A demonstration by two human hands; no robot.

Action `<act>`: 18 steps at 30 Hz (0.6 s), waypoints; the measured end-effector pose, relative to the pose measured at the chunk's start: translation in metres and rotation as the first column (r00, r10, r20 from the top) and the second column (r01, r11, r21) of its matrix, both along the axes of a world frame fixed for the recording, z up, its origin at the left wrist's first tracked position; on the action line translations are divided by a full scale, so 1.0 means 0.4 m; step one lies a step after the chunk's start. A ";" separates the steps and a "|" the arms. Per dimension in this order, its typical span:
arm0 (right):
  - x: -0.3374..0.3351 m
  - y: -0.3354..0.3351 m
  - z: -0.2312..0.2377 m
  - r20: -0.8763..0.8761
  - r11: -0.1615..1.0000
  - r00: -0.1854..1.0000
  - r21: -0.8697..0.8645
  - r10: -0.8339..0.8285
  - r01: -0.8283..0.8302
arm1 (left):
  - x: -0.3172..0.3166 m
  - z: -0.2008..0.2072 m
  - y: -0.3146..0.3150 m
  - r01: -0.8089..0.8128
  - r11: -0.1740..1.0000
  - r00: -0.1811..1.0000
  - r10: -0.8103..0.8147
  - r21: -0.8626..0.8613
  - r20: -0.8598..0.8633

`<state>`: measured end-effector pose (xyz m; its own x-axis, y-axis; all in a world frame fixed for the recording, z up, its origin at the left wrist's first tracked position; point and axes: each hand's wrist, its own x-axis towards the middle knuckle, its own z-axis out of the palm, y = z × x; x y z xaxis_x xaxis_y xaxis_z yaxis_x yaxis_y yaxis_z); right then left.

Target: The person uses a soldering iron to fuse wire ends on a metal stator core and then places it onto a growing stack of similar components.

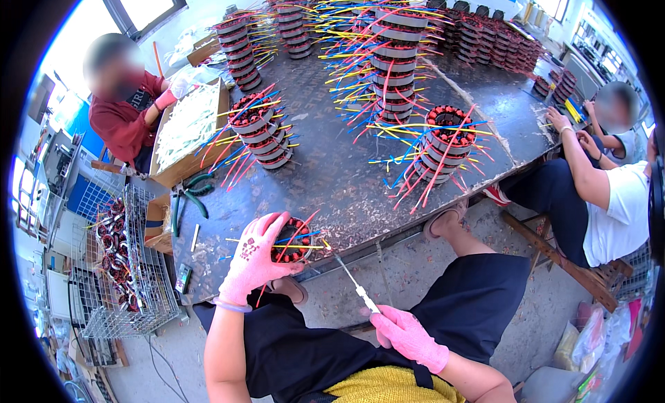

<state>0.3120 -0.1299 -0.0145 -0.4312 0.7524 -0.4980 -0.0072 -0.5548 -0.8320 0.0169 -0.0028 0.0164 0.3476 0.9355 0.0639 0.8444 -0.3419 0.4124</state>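
My left hand (251, 261), in a pink glove, is wrapped round a motor stator (309, 241) at the near edge of the table. Red coils ring the stator's inside, and red, blue and yellow wires stick out from it. In my right hand (410, 338), also gloved in pink, is a thin tool with a metal shaft and a white handle (365, 298). Its fingers are closed on the handle. The tool's tip points at the stator's right side, close to a yellow wire end; whether they touch I cannot tell.
Stacked stators with splayed wires (400, 63) stand across the dark table (332, 164). Green-handled pliers (190, 193) lie left, beside a cardboard box (185, 169) of pale strips. A wire basket (131, 320) stands lower left. People sit at left (128, 119) and right (616, 202).
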 end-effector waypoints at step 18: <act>0.001 0.006 0.013 -0.010 0.999 1.000 -0.029 -0.020 0.020 | -0.016 -0.002 0.001 0.089 0.992 0.996 -0.088 0.086 -0.015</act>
